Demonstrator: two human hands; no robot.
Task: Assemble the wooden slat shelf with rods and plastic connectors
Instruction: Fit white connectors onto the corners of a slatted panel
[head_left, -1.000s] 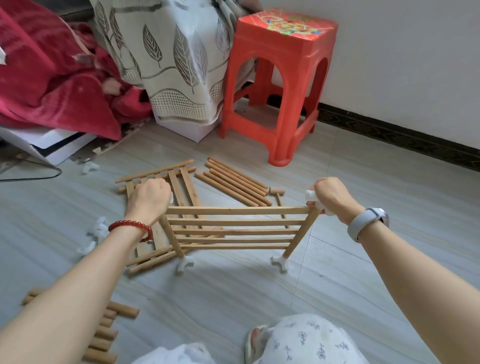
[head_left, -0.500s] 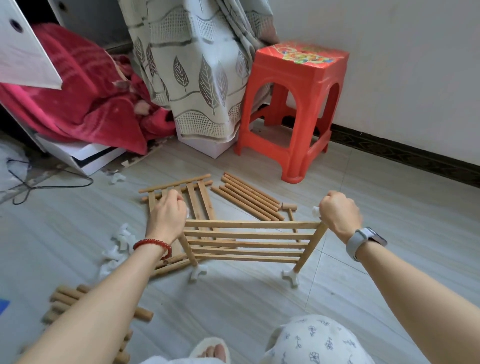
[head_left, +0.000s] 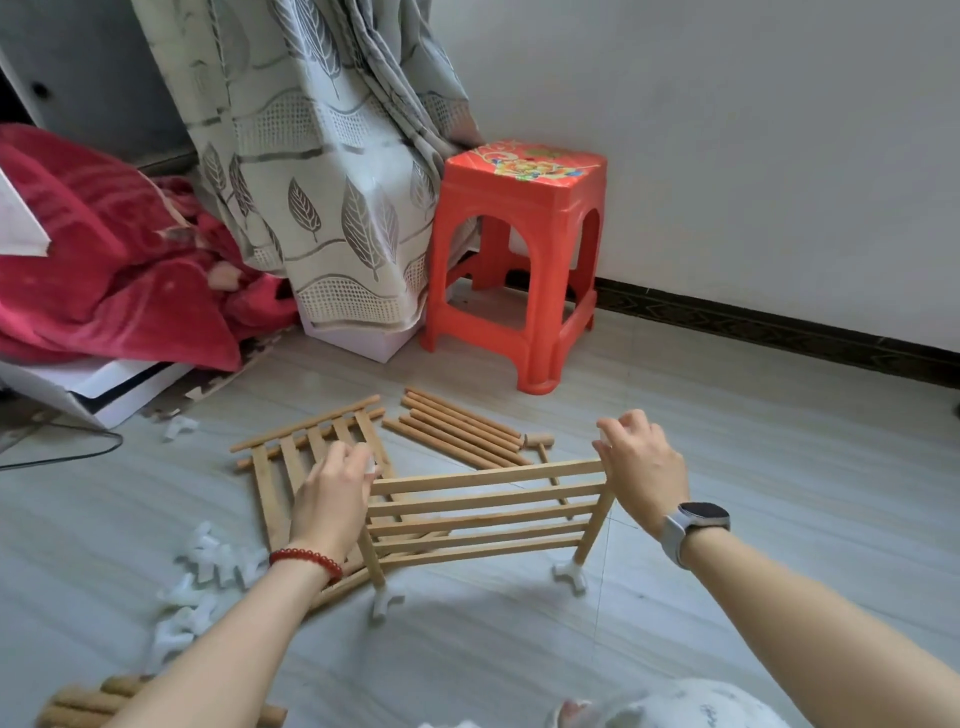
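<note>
A wooden slat tier (head_left: 467, 512) stands raised on two front rods with white plastic connectors (head_left: 569, 574) as feet. My left hand (head_left: 332, 493) curls over the tier's top left corner, fingers round a white connector there. Over the top right corner, my right hand (head_left: 641, 467) has its fingers loosely curled round another white connector; the grip looks light. A second slat panel (head_left: 291, 457) lies flat on the floor behind the left hand. Several loose rods (head_left: 457, 431) lie behind the tier.
A pile of white connectors (head_left: 208, 561) lies on the floor at left, and more rods (head_left: 78, 701) at bottom left. A red plastic stool (head_left: 519, 260) stands against the wall, next to a curtain (head_left: 322, 182) and a red blanket (head_left: 104, 270). A cable (head_left: 62, 452) runs along the far left.
Both hands went from tight fists on the top corners to looser, partly lifted fingers. The view tilted upward; the tier stays standing in place.
</note>
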